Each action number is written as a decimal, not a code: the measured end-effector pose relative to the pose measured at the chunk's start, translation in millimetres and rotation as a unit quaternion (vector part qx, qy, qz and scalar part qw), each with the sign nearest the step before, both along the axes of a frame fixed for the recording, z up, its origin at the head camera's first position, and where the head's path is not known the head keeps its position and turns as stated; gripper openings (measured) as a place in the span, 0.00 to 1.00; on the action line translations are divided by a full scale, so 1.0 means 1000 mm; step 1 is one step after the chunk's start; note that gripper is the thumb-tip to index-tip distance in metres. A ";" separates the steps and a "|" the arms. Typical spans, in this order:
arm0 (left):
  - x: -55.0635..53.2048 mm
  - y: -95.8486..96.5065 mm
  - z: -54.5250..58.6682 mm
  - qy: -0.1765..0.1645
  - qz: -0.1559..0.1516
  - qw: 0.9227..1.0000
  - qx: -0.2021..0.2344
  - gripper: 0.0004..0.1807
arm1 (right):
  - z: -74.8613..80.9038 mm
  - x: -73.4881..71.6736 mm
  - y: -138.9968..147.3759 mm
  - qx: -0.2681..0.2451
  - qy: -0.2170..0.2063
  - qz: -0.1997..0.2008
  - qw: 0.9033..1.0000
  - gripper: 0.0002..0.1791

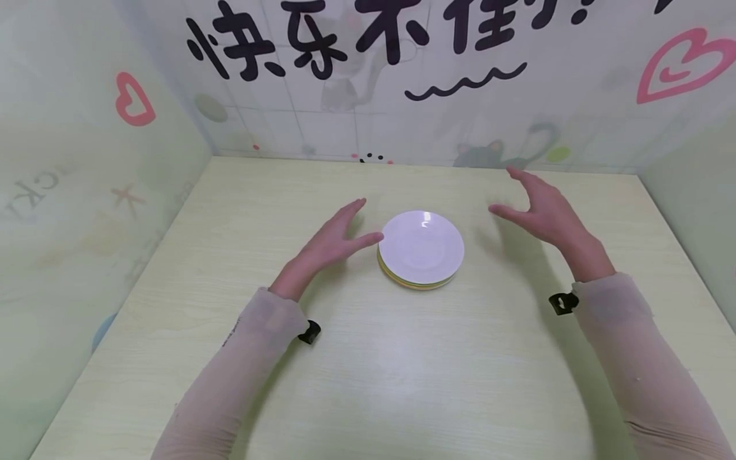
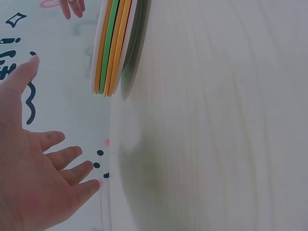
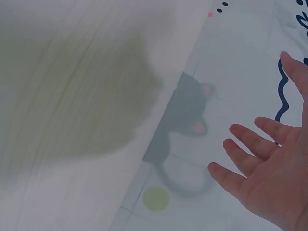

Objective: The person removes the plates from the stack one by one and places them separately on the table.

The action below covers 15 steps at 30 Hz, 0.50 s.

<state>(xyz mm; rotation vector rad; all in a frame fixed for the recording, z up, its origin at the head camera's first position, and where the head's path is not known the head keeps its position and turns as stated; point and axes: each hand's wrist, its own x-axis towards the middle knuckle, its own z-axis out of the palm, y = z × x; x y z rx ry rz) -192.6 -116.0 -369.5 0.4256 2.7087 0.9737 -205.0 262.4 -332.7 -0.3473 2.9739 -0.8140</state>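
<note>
A stack of plates (image 1: 421, 248) sits near the middle of the table, a white one on top. From the side, the left wrist view shows white, orange and green rims (image 2: 111, 53) in the stack. My left hand (image 1: 333, 243) is just left of the plates, fingers spread and holding nothing; its thumb tip appears at the top plate's left edge, and whether it touches I cannot tell. Over the table to the right, apart from the stack, my right hand (image 1: 543, 211) is held with fingers extended and nothing in it.
The pale wooden table (image 1: 425, 383) meets a printed back wall (image 1: 322, 128) with black characters and a cat drawing. Side walls stand left (image 1: 69, 211) and right (image 1: 696, 211). A black strap piece (image 1: 309, 332) shows at the left cuff, another (image 1: 563, 303) at the right.
</note>
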 end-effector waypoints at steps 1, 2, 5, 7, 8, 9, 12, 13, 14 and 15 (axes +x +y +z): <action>0.000 0.000 0.000 -0.001 -0.001 1.000 0.003 0.51 | 0.000 0.000 0.000 0.000 0.000 0.001 1.000 0.49; 0.001 0.001 0.000 -0.001 -0.002 1.000 0.005 0.51 | 0.000 0.000 -0.001 -0.001 0.001 0.002 1.000 0.49; 0.001 0.001 -0.001 -0.004 -0.003 1.000 0.014 0.50 | 0.000 0.000 -0.002 -0.001 0.001 0.004 1.000 0.48; 0.001 0.002 -0.002 -0.008 -0.004 1.000 0.021 0.49 | -0.001 0.000 -0.003 -0.001 0.001 0.005 1.000 0.48; 0.001 0.002 -0.002 -0.010 -0.004 1.000 0.024 0.49 | -0.001 0.000 -0.003 -0.002 0.001 0.007 1.000 0.48; 0.001 0.002 -0.002 -0.014 -0.004 1.000 0.027 0.49 | -0.001 0.000 -0.003 -0.002 0.001 0.008 1.000 0.47; 0.002 0.003 -0.003 -0.026 -0.002 0.999 0.038 0.48 | -0.002 0.000 -0.004 -0.003 0.002 0.011 1.000 0.46; 0.002 0.003 -0.003 -0.031 -0.001 0.999 0.042 0.48 | -0.003 0.000 -0.004 -0.004 0.003 0.012 1.000 0.46; 0.002 0.003 -0.003 -0.035 0.000 0.998 0.047 0.48 | -0.003 -0.001 -0.004 -0.003 0.004 0.013 1.000 0.46; 0.003 0.004 -0.004 -0.038 0.002 0.998 0.051 0.48 | -0.004 -0.001 -0.005 -0.003 0.005 0.014 1.000 0.46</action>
